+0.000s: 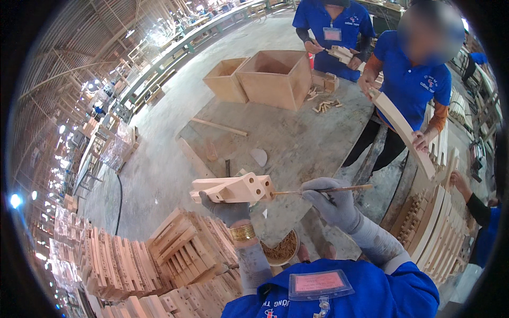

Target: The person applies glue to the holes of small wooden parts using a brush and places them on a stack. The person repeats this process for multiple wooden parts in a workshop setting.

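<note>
I see the left hand (229, 210) clamped on wooden pieces (231, 190), the right hand (333, 205) closed around a thin stick (361, 187), whose tip might skid if the pieces tilt

Two gloved hands (229, 211) (330, 203), one held rod (358, 187), two large boxes (281, 87) (225, 85)

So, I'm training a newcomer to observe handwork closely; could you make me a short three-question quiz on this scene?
1. Which item is in the person's right hand? (a) a hammer (b) a thin stick (c) scissors
2. True or false: gold-coloured bangles are worn on the person's left wrist.
3. Fill in: the gloved left hand holds light-coloured ____, with round holes showing.

Key: 1: b. 2: true. 3: wooden pieces.
</note>
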The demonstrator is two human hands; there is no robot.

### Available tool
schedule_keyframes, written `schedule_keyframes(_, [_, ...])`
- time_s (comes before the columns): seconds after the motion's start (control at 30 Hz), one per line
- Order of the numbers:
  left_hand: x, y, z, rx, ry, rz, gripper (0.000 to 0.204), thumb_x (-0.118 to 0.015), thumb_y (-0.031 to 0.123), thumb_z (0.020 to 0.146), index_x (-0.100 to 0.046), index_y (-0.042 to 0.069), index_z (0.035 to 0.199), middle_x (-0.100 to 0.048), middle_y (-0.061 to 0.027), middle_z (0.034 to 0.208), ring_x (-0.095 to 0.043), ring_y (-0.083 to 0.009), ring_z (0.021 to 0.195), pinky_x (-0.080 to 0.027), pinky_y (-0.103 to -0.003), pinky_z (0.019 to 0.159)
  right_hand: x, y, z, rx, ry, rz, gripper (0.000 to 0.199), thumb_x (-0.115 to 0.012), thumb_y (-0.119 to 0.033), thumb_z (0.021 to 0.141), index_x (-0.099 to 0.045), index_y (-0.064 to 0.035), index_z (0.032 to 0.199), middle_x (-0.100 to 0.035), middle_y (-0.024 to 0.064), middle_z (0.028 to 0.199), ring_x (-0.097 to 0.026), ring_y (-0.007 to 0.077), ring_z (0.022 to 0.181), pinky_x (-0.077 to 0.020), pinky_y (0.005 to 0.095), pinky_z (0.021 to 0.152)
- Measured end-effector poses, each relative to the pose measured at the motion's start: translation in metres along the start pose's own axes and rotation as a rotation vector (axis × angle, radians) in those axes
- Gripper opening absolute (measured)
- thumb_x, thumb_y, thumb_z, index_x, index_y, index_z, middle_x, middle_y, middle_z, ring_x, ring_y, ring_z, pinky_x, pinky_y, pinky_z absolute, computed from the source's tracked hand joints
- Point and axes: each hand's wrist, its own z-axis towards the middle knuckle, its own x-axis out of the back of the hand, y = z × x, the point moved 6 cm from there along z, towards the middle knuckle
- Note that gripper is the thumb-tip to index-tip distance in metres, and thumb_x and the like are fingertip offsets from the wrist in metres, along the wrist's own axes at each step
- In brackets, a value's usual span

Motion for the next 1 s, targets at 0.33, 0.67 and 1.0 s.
schedule_keyframes(0.33, [-0.007,-0.009,0.004,-0.037,-0.008,0.054,0.066,-0.055,0.061,0.076,-0.045,0.014,0.122,-0.048,-0.0101,0.116,-0.053,-0.0301,0.105,-0.05,-0.05,0.084,0.009,0.006,-0.006,-0.127,0.121,0.145,0.009,-0.062,-0.005,0.086,-0.062,0.0008,0.093,-0.065,0.0077,0.083,-0.063,0.0127,0.074,-0.0509,0.0259,0.065])
schedule_keyframes(0.67, [-0.024,-0.005,-0.008,-0.071,-0.034,0.074,0.066,-0.05,0.061,0.081,-0.04,0.013,0.125,-0.048,-0.0128,0.116,-0.055,-0.0318,0.103,-0.053,-0.05,0.081,0.023,-0.023,0.004,-0.128,0.166,0.405,0.011,-0.058,-0.002,0.087,-0.061,0.0035,0.096,-0.066,0.009,0.084,-0.063,0.0134,0.076,-0.0514,0.0262,0.069])
schedule_keyframes(1.0, [-0.032,-0.009,-0.009,-0.001,-0.176,0.048,0.073,-0.053,0.06,0.078,-0.035,0.014,0.131,-0.047,-0.0142,0.116,-0.053,-0.0342,0.103,-0.048,-0.053,0.085,0.016,-0.045,0.015,0.235,0.042,-0.031,0.012,-0.065,-0.001,0.079,-0.063,0.001,0.091,-0.067,0.0103,0.079,-0.064,0.0163,0.065,-0.0495,0.0268,0.058])
